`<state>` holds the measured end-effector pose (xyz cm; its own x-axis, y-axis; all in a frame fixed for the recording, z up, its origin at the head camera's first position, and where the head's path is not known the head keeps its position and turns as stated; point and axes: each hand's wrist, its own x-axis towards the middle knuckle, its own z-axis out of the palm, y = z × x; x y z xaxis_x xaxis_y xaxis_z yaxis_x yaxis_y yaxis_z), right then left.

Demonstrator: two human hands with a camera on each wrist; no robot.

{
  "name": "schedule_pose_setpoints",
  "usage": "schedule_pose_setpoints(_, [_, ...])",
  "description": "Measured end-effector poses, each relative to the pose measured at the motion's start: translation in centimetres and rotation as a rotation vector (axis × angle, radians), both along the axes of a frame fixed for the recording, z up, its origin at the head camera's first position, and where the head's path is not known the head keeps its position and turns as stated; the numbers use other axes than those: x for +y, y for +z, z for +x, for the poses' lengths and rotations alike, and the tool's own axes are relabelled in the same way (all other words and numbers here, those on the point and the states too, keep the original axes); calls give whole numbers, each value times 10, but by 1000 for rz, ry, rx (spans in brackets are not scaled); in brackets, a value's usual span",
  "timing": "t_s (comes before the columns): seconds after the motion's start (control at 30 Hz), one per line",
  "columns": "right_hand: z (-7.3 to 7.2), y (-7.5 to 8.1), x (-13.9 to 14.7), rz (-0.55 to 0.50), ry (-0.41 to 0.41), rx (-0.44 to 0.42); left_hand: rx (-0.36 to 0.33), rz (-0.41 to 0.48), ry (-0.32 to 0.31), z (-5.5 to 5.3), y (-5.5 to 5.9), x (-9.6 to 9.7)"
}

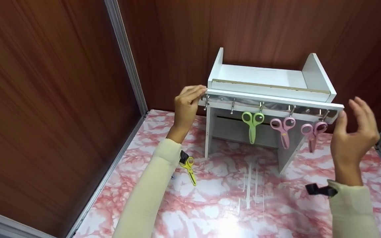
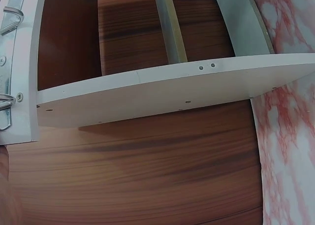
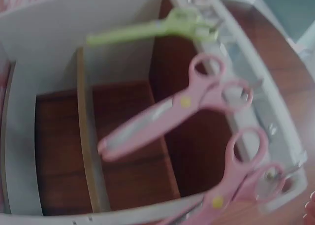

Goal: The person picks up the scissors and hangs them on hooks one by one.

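My left hand (image 1: pixel 186 107) pinches the left end of a white hook rail (image 1: pixel 276 98) on the front of a small white shelf unit (image 1: pixel 260 76). Beyond the rail's right end, my right hand (image 1: pixel 356 142) is raised, thumb and fingers spread apart with nothing between them. Green scissors (image 1: pixel 252 129) hang by a handle loop from the middle hook. Pink scissors (image 1: pixel 284 135) and a second pink pair (image 1: pixel 312 137) hang from the two hooks to the right; the right wrist view shows all three pairs close up. Nothing hangs on the two left hooks (image 1: pixel 232 106).
Yellow scissors (image 1: pixel 190 170) lie on the red-and-white marbled surface (image 1: pixel 217 198), beside my left forearm. Brown wood-look panels (image 1: pixel 61 99) with metal edge strips stand at the left and back. The unit's side panel (image 2: pixel 147 94) stands upright on the surface.
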<state>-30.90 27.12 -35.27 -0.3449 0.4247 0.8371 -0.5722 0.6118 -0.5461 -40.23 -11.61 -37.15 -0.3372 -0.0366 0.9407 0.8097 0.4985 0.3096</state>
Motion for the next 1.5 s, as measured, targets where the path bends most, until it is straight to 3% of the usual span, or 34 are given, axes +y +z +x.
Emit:
schedule_pose_setpoints(0.27, [-16, -2, 12, -5, 64, 3, -10, 9, -18, -3, -1, 3])
schedule_pose_setpoints(0.93, [-25, -1, 17, -37, 170, 58, -12, 11, -31, -7, -1, 6])
schedule_pose_setpoints(1.5, [-33, -3, 11, -2, 175, 42, -9, 3, -6, -15, -1, -1])
